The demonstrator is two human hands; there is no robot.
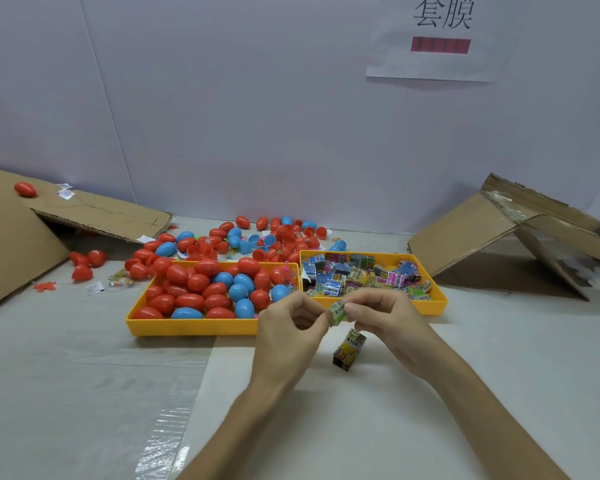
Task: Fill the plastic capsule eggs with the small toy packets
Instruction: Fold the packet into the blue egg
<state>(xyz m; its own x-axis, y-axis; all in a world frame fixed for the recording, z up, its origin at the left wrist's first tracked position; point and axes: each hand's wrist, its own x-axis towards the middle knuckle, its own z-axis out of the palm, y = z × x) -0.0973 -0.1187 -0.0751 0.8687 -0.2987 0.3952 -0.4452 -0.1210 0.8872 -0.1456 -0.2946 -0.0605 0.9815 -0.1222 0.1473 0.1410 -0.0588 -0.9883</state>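
a white paper sign [440, 39] with black characters and a red bar is hanging on the pale wall [222, 98] at the far right. a flattened cardboard sheet [94, 213] is leaning at the far left, and 1 more folded cardboard piece [478, 237], partly covered in clear tape, is sitting propped at the right. a strip of clear tape [163, 441] is running across the white table covering [66, 375] at the near left.

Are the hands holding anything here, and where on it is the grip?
Yes: one small toy packet, pinched between both hands. The left hand grips its left end, the right hand its right end, fingertips only. No egg is held.
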